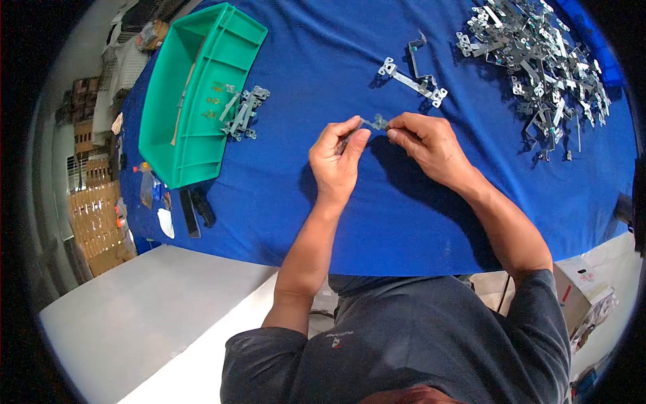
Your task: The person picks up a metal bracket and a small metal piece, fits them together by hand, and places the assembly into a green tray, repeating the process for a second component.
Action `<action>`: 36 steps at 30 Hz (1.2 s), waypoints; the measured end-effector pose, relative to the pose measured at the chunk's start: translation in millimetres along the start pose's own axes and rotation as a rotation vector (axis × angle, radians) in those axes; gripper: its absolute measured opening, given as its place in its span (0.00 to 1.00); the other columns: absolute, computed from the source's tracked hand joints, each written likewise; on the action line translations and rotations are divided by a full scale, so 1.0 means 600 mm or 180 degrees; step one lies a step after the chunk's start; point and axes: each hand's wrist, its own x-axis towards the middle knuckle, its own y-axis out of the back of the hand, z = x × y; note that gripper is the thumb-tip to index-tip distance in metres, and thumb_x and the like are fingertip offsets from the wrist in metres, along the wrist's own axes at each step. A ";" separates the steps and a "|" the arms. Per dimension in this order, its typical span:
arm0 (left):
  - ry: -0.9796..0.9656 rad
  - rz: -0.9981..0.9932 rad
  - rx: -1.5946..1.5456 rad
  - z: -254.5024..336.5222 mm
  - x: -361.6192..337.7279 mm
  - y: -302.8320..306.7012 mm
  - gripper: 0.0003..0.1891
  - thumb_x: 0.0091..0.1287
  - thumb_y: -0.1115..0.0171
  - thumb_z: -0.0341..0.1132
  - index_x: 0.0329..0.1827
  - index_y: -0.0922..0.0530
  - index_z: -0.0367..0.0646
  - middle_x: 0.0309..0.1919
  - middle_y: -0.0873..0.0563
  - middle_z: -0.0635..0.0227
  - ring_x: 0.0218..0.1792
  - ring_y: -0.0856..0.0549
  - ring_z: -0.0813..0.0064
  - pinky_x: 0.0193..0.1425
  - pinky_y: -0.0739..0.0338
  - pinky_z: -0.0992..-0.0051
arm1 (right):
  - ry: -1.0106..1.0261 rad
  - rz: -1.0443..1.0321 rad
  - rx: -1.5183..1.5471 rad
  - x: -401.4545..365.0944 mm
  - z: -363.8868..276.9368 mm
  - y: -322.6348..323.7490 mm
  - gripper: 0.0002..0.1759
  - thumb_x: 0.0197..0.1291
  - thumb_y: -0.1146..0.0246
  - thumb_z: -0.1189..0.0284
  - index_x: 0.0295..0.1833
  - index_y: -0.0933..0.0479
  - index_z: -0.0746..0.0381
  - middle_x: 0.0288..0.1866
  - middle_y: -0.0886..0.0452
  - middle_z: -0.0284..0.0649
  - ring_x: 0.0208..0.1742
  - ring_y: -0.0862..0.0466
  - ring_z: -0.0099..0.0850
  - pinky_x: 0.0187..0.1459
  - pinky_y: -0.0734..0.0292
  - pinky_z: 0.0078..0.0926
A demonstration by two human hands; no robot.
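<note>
A small metal bracket (379, 122) is held up between my two hands over the blue cloth. My left hand (341, 156) pinches its left end between thumb and fingers. With thumb and fingertips together, my right hand (431, 147) grips the right end. Just beyond my hands, a flat metal bracket (412, 82) and a bent one (413, 59) lie on the cloth. A large heap of metal brackets (538, 64) is at the upper right. A smaller pile of brackets (243, 113) lies beside the green bin.
The green bin (235, 50) stands at the upper left, with small brass-coloured parts (212, 101) by its near side. A dark flat object (189, 213) and small plastic bags (147, 188) lie at the left of the blue cloth (269, 195).
</note>
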 end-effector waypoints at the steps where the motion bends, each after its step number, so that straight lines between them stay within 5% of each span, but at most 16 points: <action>1: -0.0139 -0.0030 0.0086 -0.001 0.001 -0.002 0.13 0.70 0.26 0.28 0.54 0.14 0.33 0.40 0.13 0.71 0.38 0.18 0.87 0.43 0.22 0.85 | 0.0011 -0.0014 -0.0035 -0.001 0.000 0.001 0.09 0.70 0.34 0.71 0.46 0.18 0.66 0.30 0.18 0.49 0.28 0.17 0.37 0.32 0.25 0.37; 8: -0.0331 -0.0211 0.0499 -0.001 0.001 0.001 0.13 0.69 0.26 0.29 0.54 0.14 0.34 0.43 0.12 0.69 0.42 0.16 0.84 0.49 0.21 0.82 | -0.0303 0.0065 0.0409 0.000 -0.010 -0.001 0.08 0.70 0.34 0.72 0.48 0.19 0.67 0.31 0.17 0.47 0.28 0.18 0.35 0.31 0.25 0.35; 17: -0.0727 -0.0414 0.0873 0.012 0.003 -0.006 0.12 0.65 0.22 0.30 0.49 0.12 0.35 0.39 0.11 0.67 0.40 0.16 0.82 0.45 0.22 0.80 | 0.0842 0.0425 -0.0213 0.005 0.018 -0.008 0.08 0.72 0.36 0.73 0.49 0.20 0.67 0.31 0.19 0.41 0.30 0.20 0.29 0.32 0.25 0.33; 21: -0.1081 -0.0415 0.1092 0.009 0.006 -0.004 0.12 0.68 0.24 0.31 0.51 0.13 0.36 0.36 0.13 0.71 0.33 0.19 0.85 0.37 0.25 0.83 | 0.0228 0.0529 0.0437 0.006 0.024 -0.007 0.08 0.72 0.36 0.72 0.48 0.20 0.66 0.29 0.20 0.41 0.28 0.20 0.27 0.31 0.27 0.33; 24: 0.0031 0.0039 -0.0107 0.004 -0.001 -0.001 0.12 0.69 0.25 0.29 0.52 0.14 0.33 0.41 0.11 0.68 0.40 0.15 0.84 0.45 0.20 0.82 | -0.0192 0.0101 0.0229 0.000 0.009 -0.004 0.09 0.72 0.36 0.71 0.47 0.19 0.67 0.27 0.20 0.45 0.27 0.19 0.30 0.30 0.26 0.35; 36: -0.0316 -0.0083 0.0203 0.000 0.002 -0.004 0.12 0.69 0.25 0.28 0.52 0.14 0.34 0.40 0.13 0.73 0.38 0.19 0.88 0.41 0.22 0.83 | 0.0045 -0.0081 -0.0084 0.001 0.006 -0.001 0.08 0.69 0.34 0.72 0.46 0.18 0.67 0.32 0.17 0.50 0.29 0.16 0.40 0.33 0.24 0.37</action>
